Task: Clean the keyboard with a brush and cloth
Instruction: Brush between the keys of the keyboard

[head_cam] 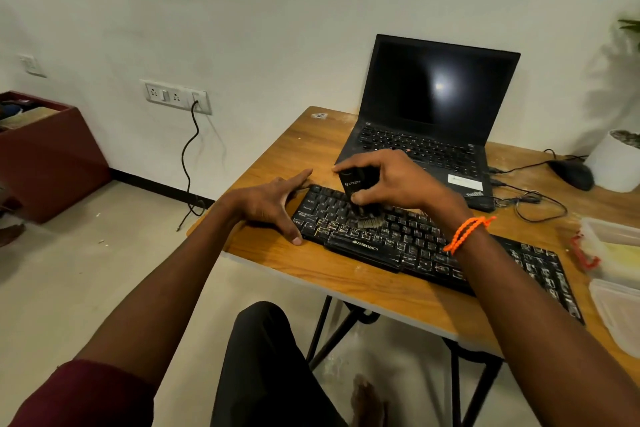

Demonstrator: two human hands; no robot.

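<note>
Gripping a small black block-handled brush [353, 182] with my right hand [391, 180], I have its fingers and thumb curled round the handle while the pale bristles press down on the keys of the long black dusty plastic keyboard [415, 243], toward that keyboard's left end. My left hand [273, 204] lies spread and relaxed against the keyboard's left edge, fingers straight, the thumb along its far corner and a fingertip at its near corner, grasping nothing. The keyboard rests slantwise on a brown wooden folding table [346, 274], its keys streaked with whitish dust. Just behind the keyboard stands an open black laptop [429, 114] with a dark screen. Right of the keyboard sit clear plastic containers [616, 288], and beyond its right end a black computer mouse [571, 173] lies near a white plant pot [616, 163]. An orange beaded thread [467, 232] circles my right wrist above the keyboard. I cannot see a cloth.
</note>
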